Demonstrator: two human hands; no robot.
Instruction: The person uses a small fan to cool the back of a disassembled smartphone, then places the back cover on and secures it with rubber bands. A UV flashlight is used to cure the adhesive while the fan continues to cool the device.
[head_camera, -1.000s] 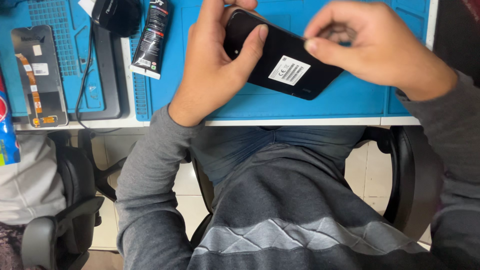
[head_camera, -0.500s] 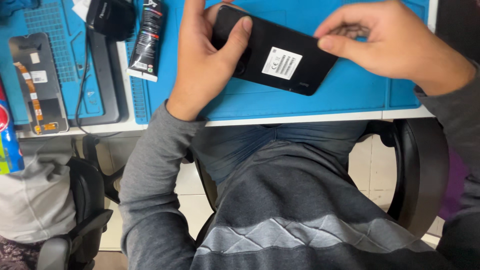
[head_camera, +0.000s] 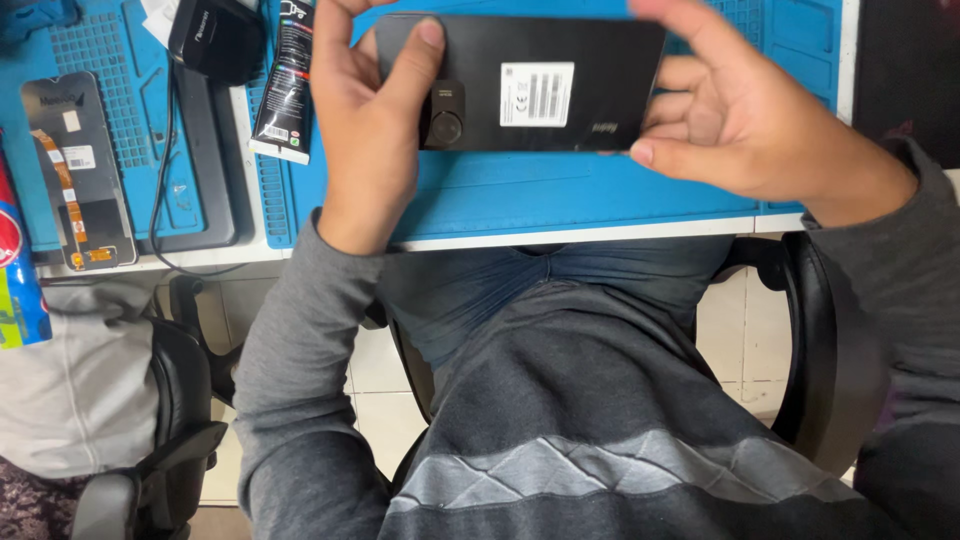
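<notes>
Far left I see a phone display panel w/ orange flex cable (head_camera: 78, 170) on the blue silicone work mat (head_camera: 560, 195), then a black-white glue tube (head_camera: 287, 85). My left hand (head_camera: 365, 130) grips the black rectangular smartphone (head_camera: 530, 82) back-side up above the mat, thumb by the camera; right hand (head_camera: 745, 115) fingers clasp its other end.

Blue mat (head_camera: 560, 200) across the desk. Near its left edge, black adhesive tube (head_camera: 288, 85); farther left, a bare phone screen panel (head_camera: 78, 170) and black charger (head_camera: 215, 38).
</notes>
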